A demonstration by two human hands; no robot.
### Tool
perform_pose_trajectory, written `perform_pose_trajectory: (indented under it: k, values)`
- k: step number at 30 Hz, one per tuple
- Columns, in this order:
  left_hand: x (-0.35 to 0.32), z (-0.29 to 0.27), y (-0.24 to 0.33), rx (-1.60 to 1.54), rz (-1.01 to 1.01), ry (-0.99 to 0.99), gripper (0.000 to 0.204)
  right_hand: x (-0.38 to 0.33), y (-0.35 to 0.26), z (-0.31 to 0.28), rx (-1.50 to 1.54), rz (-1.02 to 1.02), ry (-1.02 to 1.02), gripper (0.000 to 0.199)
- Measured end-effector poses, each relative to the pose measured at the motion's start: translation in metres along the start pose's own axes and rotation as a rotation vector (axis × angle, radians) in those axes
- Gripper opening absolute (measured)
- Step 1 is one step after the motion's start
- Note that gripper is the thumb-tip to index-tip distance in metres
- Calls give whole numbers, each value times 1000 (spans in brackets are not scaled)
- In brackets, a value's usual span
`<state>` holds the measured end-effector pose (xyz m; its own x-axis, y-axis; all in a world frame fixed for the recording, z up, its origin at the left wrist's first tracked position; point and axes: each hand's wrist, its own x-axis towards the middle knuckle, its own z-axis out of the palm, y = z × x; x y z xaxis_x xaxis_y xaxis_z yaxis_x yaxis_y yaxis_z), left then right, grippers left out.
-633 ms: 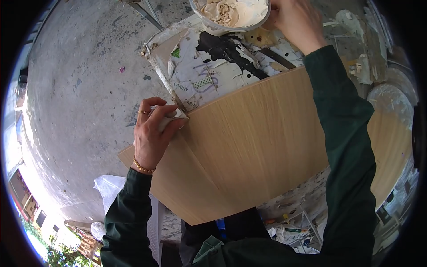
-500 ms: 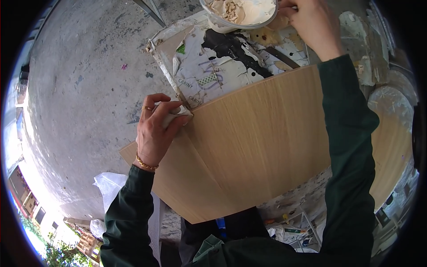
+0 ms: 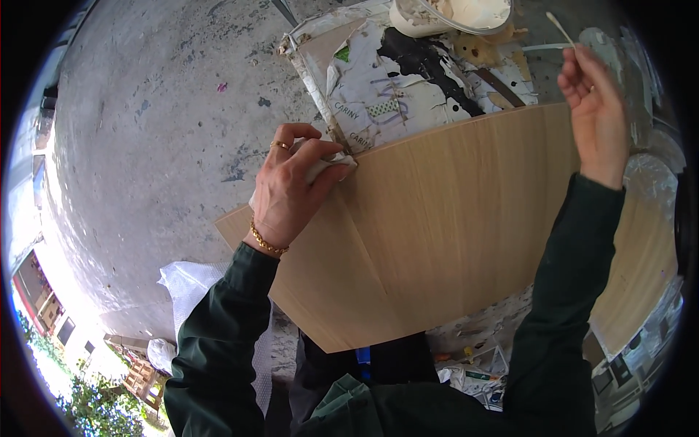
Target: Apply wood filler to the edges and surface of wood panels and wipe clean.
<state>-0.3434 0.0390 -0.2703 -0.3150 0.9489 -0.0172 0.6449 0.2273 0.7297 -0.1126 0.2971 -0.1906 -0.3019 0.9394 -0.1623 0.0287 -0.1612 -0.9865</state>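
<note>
A wood-grain board spans the middle, its far edge resting on a paint-stained work surface. My left hand is closed round a crumpled white cloth, pressed against the board's far left edge. Up at the right, my right hand is raised beyond the board, its fingertips pinching a thin stick with a pale tip, like a cotton swab. To its left, a clear round tub of cream-coloured paste stands on the work surface, cut off by the picture's top.
A black smear and a flat dark strip lie beyond the board. Another wood-grain board, partly under clear plastic, stands at the right. Bubble wrap hangs at the left, and litter lies below the near edge.
My right hand has moved away from the tub to the right and now shows the swab. My left hand stays on the cloth at the board's edge. The whole view has shifted slightly.
</note>
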Motion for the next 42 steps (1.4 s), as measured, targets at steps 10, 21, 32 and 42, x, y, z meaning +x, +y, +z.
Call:
perform_pose_trajectory:
  k: [10, 21, 32, 42]
  values:
    - [2, -3, -3, -62, 21, -55, 13, -135, 68, 85, 441, 390, 21, 13]
    - [6, 4, 4, -60, -19, -8, 13, -170, 110, 133, -514, -159, 197, 12]
    - [5, 4, 0, -77, 3, -6, 13, -178, 120, 142, -650, -267, 246, 20]
    - [5, 6, -1, -92, -17, -4, 12, -175, 123, 144, -689, -316, 256, 22]
